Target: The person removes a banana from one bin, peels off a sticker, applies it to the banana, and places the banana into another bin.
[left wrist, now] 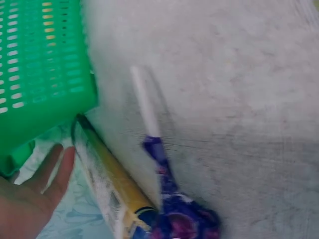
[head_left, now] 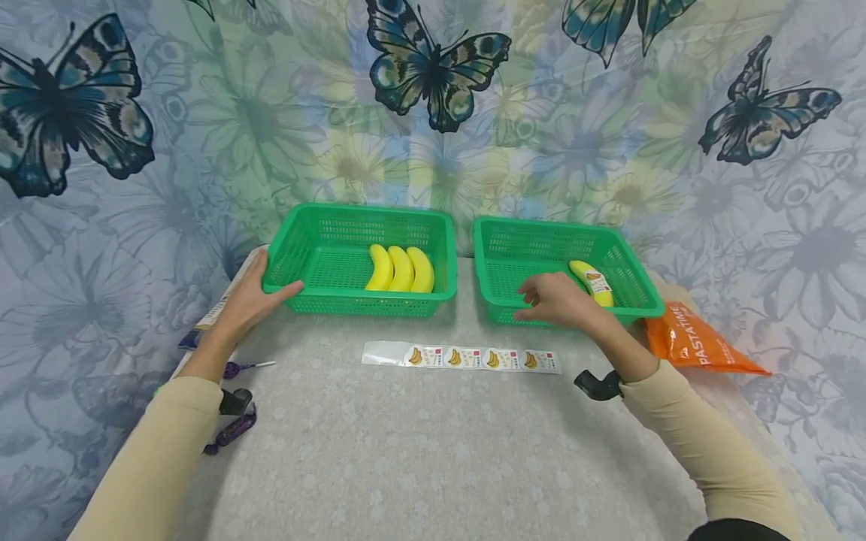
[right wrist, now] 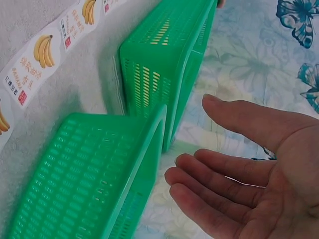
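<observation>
My left hand (head_left: 250,300) is at the left end of the left green basket (head_left: 358,303), its thumb across the front corner and its fingers straight along the outer side. Three yellow bananas (head_left: 401,269) lie side by side in that basket. Over the front left of the right green basket (head_left: 510,259) hovers my right hand (head_left: 558,300), fingers loosely bent and nothing in them, as the right wrist view shows. One banana (head_left: 580,270) with a label around it lies in this basket. In front of both baskets a strip of banana stickers (head_left: 460,358) lies flat on the table.
An orange bag (head_left: 704,342) marked PASTATIME lies right of the right basket. By the left forearm are a purple lollipop (head_left: 233,369), a purple wrapped candy (head_left: 235,430) and a partly hidden package (left wrist: 119,184). A butterfly-print cloth (head_left: 433,165) hangs behind the baskets.
</observation>
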`<action>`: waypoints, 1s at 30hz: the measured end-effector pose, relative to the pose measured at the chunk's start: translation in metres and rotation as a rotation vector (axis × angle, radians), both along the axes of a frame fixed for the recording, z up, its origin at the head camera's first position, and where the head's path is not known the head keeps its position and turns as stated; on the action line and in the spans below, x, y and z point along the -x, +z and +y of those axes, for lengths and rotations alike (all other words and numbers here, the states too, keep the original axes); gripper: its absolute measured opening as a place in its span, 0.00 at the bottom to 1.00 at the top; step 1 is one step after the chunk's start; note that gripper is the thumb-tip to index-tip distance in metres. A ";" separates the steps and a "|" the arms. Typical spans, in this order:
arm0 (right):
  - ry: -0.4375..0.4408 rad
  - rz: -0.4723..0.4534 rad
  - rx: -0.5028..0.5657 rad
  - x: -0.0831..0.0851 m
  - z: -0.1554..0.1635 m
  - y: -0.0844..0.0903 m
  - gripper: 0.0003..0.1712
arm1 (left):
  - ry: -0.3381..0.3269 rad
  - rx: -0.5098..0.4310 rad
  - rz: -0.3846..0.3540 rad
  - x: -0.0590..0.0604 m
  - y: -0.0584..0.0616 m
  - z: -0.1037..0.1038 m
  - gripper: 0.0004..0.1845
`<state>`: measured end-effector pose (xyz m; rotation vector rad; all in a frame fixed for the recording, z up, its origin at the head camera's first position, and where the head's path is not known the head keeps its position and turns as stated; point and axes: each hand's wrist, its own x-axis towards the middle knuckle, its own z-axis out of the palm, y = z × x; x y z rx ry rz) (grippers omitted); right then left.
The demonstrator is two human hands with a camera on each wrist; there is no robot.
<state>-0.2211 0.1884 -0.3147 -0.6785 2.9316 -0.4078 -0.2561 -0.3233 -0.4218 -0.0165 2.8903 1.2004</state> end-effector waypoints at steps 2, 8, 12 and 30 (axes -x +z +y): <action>0.007 0.004 0.003 0.000 -0.003 0.000 0.26 | -0.004 0.019 0.017 0.002 -0.002 -0.002 0.58; 0.051 0.007 0.020 0.000 -0.011 0.000 0.27 | -0.011 0.007 0.043 0.006 -0.007 -0.005 0.57; 0.062 -0.007 0.007 0.000 -0.018 0.001 0.28 | -0.008 -0.007 0.037 0.006 -0.010 -0.006 0.56; 0.149 -0.082 -0.009 0.033 -0.085 0.029 0.35 | 0.006 -0.045 0.044 0.004 -0.011 -0.006 0.58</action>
